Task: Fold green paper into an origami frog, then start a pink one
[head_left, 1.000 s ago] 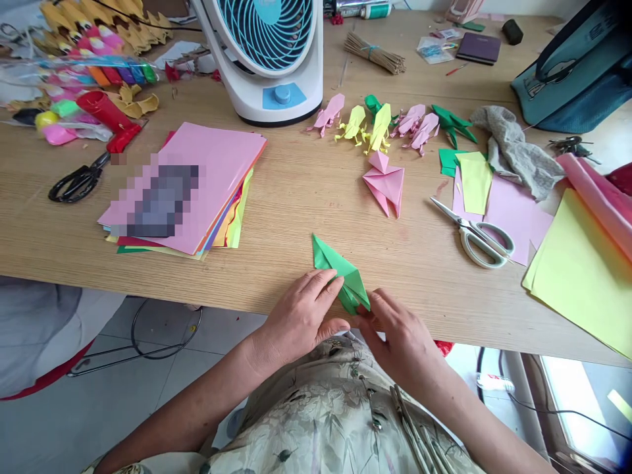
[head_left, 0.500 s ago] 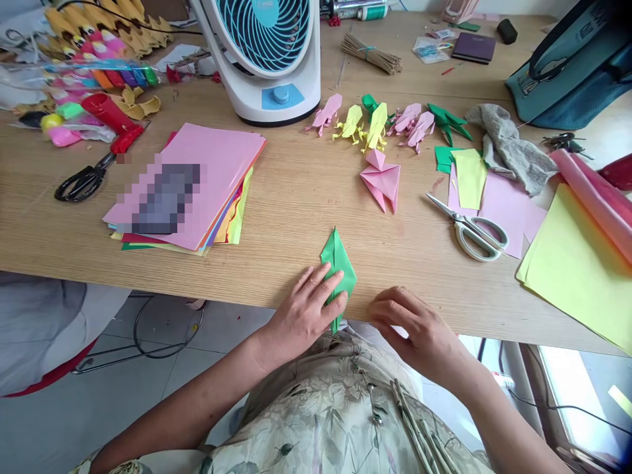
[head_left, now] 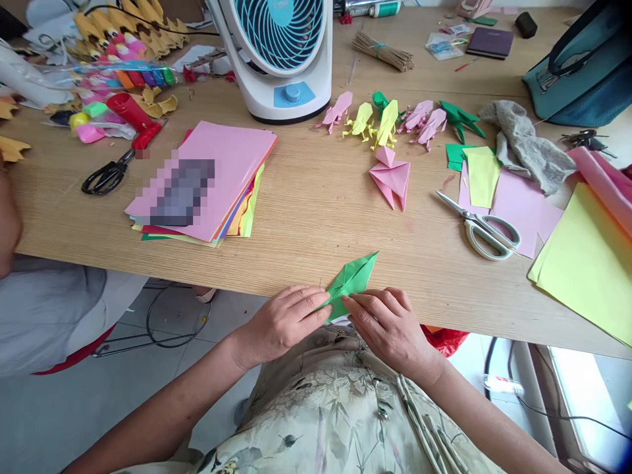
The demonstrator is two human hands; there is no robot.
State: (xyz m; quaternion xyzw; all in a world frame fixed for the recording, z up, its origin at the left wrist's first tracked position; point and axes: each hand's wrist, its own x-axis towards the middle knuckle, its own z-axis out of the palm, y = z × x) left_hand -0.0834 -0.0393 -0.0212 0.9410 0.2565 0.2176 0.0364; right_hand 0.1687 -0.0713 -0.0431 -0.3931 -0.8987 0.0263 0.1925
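Observation:
A folded green paper [head_left: 353,277], long and pointed, lies slanted at the table's front edge with its tip toward the upper right. My left hand [head_left: 291,319] pinches its lower left end between thumb and fingers. On its lower right side, my right hand [head_left: 385,322] grips the paper with the fingertips. Both hands partly hide the near end of it. Beyond them on the table sits a pink folded paper figure [head_left: 392,176]. Farther back stand several finished folded paper animals, among them a yellow one [head_left: 387,124] and a green one [head_left: 460,120].
White-handled scissors [head_left: 478,227] lie to the right, near yellow paper sheets [head_left: 585,263]. A stack of coloured paper [head_left: 232,171] is on the left, with black-handled scissors [head_left: 106,178] beyond. A fan [head_left: 291,95] stands at the back. Another person's arm [head_left: 7,217] shows at the left edge.
The green paper has turned, its tip swinging to the right. My right hand has come in from the side and taken hold of it; my left hand went from lying flat to pinching.

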